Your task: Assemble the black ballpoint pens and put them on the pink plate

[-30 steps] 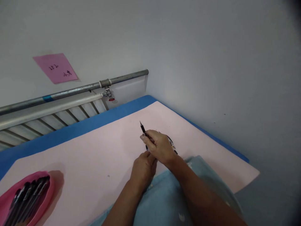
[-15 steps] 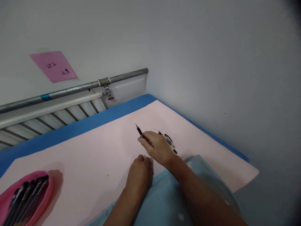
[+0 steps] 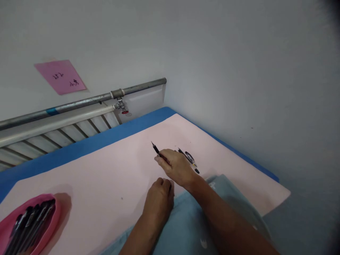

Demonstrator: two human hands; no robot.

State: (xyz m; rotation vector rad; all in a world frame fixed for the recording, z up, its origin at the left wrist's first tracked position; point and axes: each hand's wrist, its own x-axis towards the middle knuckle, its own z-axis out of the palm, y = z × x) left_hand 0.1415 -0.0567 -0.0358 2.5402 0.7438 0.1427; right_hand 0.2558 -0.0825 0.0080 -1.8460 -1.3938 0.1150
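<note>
My right hand (image 3: 176, 166) is closed around a black pen (image 3: 156, 149). Its thin pointed end sticks out past my fingers, up and to the left, above the pink sheet (image 3: 101, 170). Just below, my left hand (image 3: 158, 196) rests at the sheet's near edge with its fingers curled in. Whatever those fingers hold, if anything, is hidden. Beside my right hand lie several pen parts, among them a dark slim piece (image 3: 183, 153), a clear-and-black piece (image 3: 189, 157) and a small black piece (image 3: 197, 170).
A pink basket (image 3: 54, 221) full of black pens stands at the lower left. Blue table surface (image 3: 87, 147) borders the sheet. Behind it are a radiator (image 3: 61, 134) and a metal pipe (image 3: 87, 102). A grey wall (image 3: 239, 88) closes off the right. Light-blue cloth (image 3: 183, 226) covers my lap.
My right hand and the pen have shifted very slightly left. My left hand stays curled in nearly the same place. The view has tilted a little.
</note>
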